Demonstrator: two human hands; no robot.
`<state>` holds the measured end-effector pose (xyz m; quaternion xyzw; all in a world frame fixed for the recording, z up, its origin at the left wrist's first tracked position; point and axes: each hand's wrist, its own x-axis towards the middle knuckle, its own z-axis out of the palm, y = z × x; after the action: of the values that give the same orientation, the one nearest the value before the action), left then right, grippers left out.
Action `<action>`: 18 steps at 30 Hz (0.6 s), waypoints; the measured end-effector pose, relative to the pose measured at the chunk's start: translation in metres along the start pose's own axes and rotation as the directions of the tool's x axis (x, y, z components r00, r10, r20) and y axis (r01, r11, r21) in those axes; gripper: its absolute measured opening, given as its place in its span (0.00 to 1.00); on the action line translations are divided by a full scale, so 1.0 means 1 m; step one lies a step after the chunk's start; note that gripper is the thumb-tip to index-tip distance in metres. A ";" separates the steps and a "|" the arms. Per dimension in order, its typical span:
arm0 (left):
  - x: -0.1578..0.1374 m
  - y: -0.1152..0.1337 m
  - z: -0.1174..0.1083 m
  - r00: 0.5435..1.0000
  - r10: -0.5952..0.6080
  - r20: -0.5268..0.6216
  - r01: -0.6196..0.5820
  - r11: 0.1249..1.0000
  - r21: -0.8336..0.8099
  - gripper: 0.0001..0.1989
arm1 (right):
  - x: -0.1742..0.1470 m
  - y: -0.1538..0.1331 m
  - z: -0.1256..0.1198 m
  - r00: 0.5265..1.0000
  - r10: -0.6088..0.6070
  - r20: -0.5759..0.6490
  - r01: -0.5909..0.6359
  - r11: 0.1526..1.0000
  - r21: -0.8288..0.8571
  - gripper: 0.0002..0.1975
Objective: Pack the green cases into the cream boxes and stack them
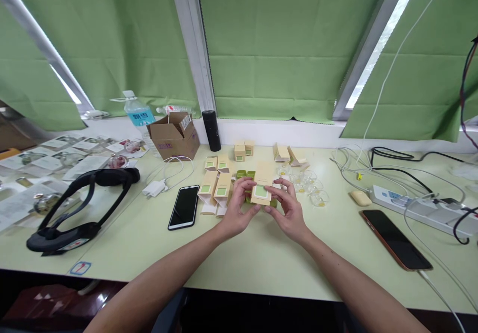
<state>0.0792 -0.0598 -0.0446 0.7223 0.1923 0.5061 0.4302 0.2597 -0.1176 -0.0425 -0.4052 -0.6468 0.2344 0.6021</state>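
Mid-table, left hand (239, 204) and right hand (288, 208) are gripping a kraft box (262, 179) by its edges, green pieces (241, 173) showing behind. Green-labelled boxes (223, 185) are sitting left, front pair's flaps open; clear plastic cups (319, 198) are lying loose right. Looking partway; finished count unclear.

The small boxes (264, 176) look like matt card, the clear cups (318, 198) glossy plastic, the blinds (276, 39) matt cloth.

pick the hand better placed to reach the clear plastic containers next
Probably the right hand: the clear plastic containers lie close beside it, on its side of the card box. The left hand is farther, across the box. Both hands hold the box.
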 end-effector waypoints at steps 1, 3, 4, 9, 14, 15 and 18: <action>0.000 0.000 0.000 1.000 0.002 -0.003 -0.002 1.000 0.003 0.24 | 0.000 0.000 0.000 1.000 0.003 -0.006 -0.003 1.000 -0.004 0.20; 0.000 0.000 0.001 1.000 0.004 -0.011 -0.004 1.000 0.008 0.23 | 0.000 -0.001 0.000 1.000 0.006 -0.016 -0.006 1.000 -0.016 0.19; 0.000 -0.001 0.001 1.000 0.005 -0.015 -0.005 1.000 0.013 0.23 | 0.000 -0.001 0.000 1.000 0.005 -0.020 -0.005 1.000 -0.021 0.18; 0.001 -0.003 0.001 0.999 0.015 -0.045 -0.013 0.999 0.049 0.20 | 0.000 -0.001 0.001 0.999 -0.003 -0.033 0.003 1.000 -0.011 0.17; 0.001 -0.004 0.001 0.998 0.018 -0.063 -0.013 0.997 0.076 0.18 | 0.000 0.000 0.001 0.999 0.019 -0.040 -0.019 1.000 -0.004 0.15; 0.002 -0.004 0.001 0.998 0.017 -0.067 -0.012 0.997 0.080 0.18 | 0.000 0.001 0.001 0.999 0.026 -0.037 -0.026 1.000 0.000 0.14; 0.002 -0.005 0.002 0.997 0.011 -0.076 -0.005 0.996 0.084 0.17 | 0.000 0.002 0.000 0.999 0.035 -0.029 -0.035 0.999 0.011 0.14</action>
<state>0.0823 -0.0569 -0.0475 0.7208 0.2266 0.5264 0.3898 0.2600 -0.1166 -0.0444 -0.4168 -0.6297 0.2424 0.6091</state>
